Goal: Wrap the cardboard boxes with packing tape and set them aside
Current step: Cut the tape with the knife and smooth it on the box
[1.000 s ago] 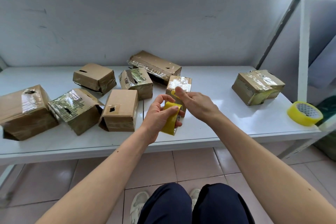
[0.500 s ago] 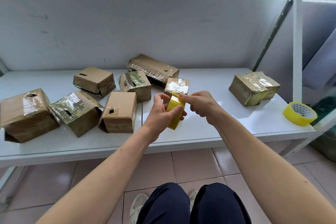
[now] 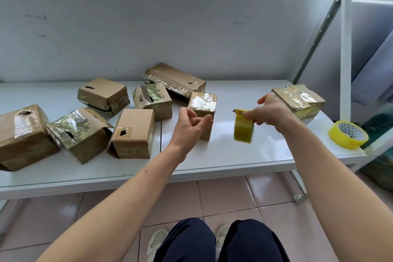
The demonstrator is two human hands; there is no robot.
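The right hand (image 3: 271, 110) grips a yellow utility knife (image 3: 240, 112) with curled fingers; a blurred tape roll (image 3: 244, 129) hangs below it over the white table (image 3: 234, 155). The left hand (image 3: 190, 124), fingers loosely curled and holding nothing, hovers beside the small taped box (image 3: 203, 105). A wrapped box (image 3: 298, 100) sits at 2 o'clock, a spare tape roll (image 3: 348, 134) at 3 o'clock, six more boxes (image 3: 133, 133) at 9 to 11 o'clock.

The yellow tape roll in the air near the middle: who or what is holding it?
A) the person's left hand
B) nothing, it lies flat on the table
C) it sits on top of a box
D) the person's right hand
D: the right hand grips the blurred yellow tape roll above the white table, while the left hand is beside the small box with nothing in its fingers.
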